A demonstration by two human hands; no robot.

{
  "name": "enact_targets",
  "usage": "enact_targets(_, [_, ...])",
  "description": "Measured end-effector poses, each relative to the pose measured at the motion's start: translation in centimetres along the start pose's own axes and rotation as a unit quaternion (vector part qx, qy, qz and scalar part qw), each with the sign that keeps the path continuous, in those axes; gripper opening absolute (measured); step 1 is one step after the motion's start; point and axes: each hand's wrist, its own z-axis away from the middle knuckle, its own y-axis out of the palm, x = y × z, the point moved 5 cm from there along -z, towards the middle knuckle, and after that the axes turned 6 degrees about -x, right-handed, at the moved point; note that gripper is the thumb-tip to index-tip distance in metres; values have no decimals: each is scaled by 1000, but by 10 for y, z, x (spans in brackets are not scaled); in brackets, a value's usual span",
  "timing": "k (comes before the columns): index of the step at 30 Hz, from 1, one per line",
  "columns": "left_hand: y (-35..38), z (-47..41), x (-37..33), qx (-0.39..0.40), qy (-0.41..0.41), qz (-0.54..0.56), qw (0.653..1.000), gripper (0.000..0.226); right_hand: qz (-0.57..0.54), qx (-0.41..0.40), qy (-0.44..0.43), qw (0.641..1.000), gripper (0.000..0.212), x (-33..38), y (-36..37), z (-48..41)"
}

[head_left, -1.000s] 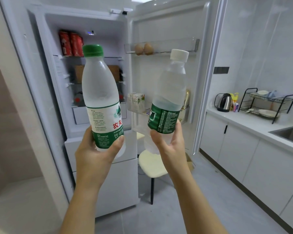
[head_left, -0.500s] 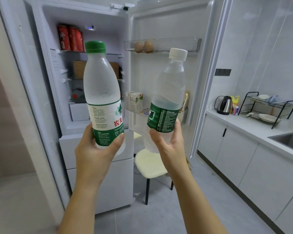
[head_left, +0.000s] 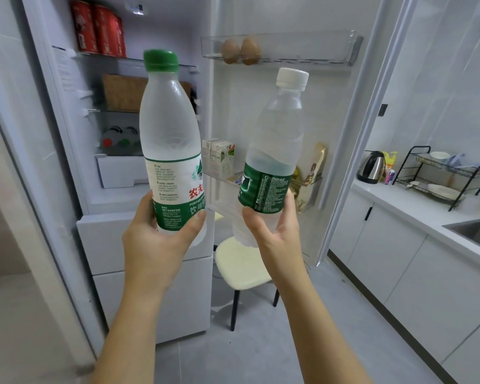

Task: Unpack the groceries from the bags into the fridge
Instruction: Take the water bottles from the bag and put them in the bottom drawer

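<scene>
A person stands before an open fridge [head_left: 67, 151] with a water bottle in each of their hands. The left hand [head_left: 161, 245] curls fingers and thumb round the labelled lower half of a green-capped bottle [head_left: 169, 126], held upright in front of the fridge's shelves. The right hand [head_left: 273, 236] grips the lower part of a white-capped bottle [head_left: 277, 134], whose top leans slightly to the right, in front of the open door [head_left: 275, 101]. The two bottles are apart and neither rests on a shelf.

Above the left hand, red cans [head_left: 100, 29] stand on the top shelf. Above the right hand, two eggs [head_left: 240, 51] sit in the upper door rack [head_left: 316, 48]. Between the hands, beyond the bottles, small cartons [head_left: 219, 156] stand in a lower door rack, with a gold packet [head_left: 317, 164] just right of the white-capped bottle. Below the right hand is a cream-seated stool [head_left: 241, 268] on the grey floor. Well to the right of both hands, a white worktop [head_left: 416, 207] carries a steel kettle [head_left: 372, 167] and a black dish rack [head_left: 441, 176], with a sink [head_left: 477, 231] nearer the camera.
</scene>
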Motion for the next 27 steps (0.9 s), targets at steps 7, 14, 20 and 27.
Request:
enact_targets(7, [11,-83,54,26,1,-3,1000,46,10,-20,-1,1000,58,-47,58,-51])
enact_targets(14, [8,-184,100,39,14,-23,999,45,21,-46,5,999,61,-89,131,-109])
enact_targets(20, [-2,-235,141,34,2,-36,999,43,27,-48,17,998,64,-124,172,-134])
enact_targets(27, [0,-271,176,30,-14,-52,998,39,25,-34,33,999,65,-162,206,-161])
